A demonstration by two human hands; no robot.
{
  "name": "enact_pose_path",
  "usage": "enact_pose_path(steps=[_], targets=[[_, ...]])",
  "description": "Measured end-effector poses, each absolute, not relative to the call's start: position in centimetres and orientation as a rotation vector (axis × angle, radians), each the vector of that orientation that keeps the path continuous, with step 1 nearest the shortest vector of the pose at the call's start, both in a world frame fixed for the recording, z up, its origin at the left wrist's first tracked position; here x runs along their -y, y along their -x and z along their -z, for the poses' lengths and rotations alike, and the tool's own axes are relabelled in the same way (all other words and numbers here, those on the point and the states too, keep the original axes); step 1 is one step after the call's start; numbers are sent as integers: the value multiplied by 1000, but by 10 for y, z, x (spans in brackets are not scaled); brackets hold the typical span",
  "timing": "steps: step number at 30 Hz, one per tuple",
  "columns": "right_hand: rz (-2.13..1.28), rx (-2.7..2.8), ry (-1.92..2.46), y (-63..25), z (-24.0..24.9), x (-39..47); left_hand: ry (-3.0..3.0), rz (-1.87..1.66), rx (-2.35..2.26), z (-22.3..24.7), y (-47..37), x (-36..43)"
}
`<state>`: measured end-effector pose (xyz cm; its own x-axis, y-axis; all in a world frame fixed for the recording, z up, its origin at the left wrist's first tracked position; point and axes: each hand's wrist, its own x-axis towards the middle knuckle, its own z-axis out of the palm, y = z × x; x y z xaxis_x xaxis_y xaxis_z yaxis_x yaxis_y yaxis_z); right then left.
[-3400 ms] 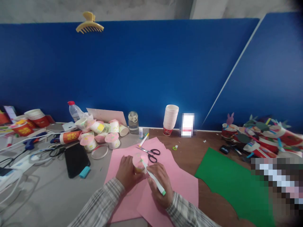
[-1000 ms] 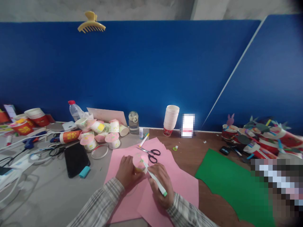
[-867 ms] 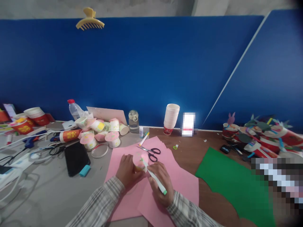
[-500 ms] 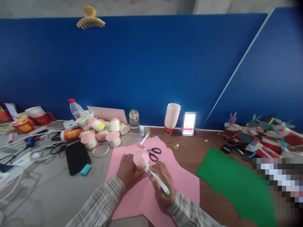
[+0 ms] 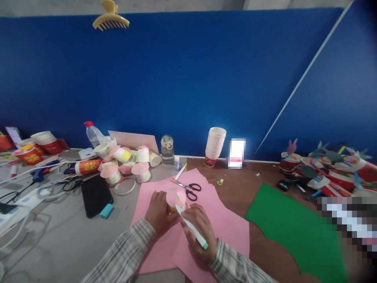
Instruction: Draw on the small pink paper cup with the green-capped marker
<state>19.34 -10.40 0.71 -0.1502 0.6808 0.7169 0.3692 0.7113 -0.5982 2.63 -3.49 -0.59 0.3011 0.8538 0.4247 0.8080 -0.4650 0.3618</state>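
Note:
My left hand (image 5: 160, 212) is closed around a small paper cup (image 5: 171, 210) topped with a pink paper disc (image 5: 176, 195), which carries faint green and yellow marks. In my right hand (image 5: 202, 232) is a white marker (image 5: 193, 228) with a green end, held like a pen. Its tip is at the near edge of the disc; whether it touches cannot be made out. Both hands are over sheets of pink paper (image 5: 226, 232). Just beyond the cup lie scissors (image 5: 188, 188) with dark handles, their blades pointing left.
Several cups with pink discs (image 5: 140, 169) are heaped at the back left, near a glass jar (image 5: 167, 151). A phone (image 5: 96, 196) and a teal cap (image 5: 106, 211) lie left. Stacked cups (image 5: 215, 145) stand behind. Green paper (image 5: 294, 228) and decorated cups (image 5: 338, 177) are right.
The marker and my right hand have moved slightly down and left, so the tip has gone from the disc's middle to its near edge. My left hand keeps its hold on the cup.

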Motion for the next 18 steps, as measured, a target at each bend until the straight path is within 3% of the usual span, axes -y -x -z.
enact_pose_path(steps=[18], targets=[[-303,1753,871,-195,-1,102,-2477,-770,-1593,8,-25,34]])
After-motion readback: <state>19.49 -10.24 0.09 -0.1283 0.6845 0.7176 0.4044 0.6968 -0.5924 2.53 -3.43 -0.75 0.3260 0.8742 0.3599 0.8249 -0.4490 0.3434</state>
